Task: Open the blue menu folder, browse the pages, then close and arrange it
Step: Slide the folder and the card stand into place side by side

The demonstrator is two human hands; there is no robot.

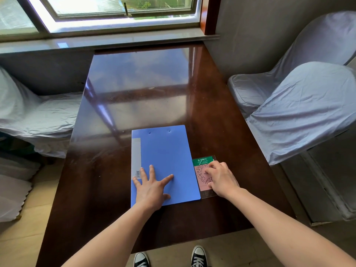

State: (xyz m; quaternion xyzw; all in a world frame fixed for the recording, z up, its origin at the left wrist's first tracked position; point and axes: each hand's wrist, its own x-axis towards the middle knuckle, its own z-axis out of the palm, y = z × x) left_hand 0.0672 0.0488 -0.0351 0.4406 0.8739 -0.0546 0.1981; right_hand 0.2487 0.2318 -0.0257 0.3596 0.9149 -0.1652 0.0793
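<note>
Shoes (198,257) at 6 o'clock, then counter (115,170) edge. Folder (165,160) lies shut, flat, near-centre. Left hand (152,187) spread flat on its lower cover, grasping nothing. Right hand (221,180) curled loosely on QR card (202,170) at folder's 3 o'clock; holding nothing, I'd judge. To open: pin spine side, lift right edge.

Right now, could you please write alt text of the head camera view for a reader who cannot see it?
A closed blue folder lies on a dark glossy table, with the left hand pressed flat on its cover. The right hand rests on a green and pink card beside the folder's right edge. Cloth-covered chairs stand on both sides, below a window.
</note>
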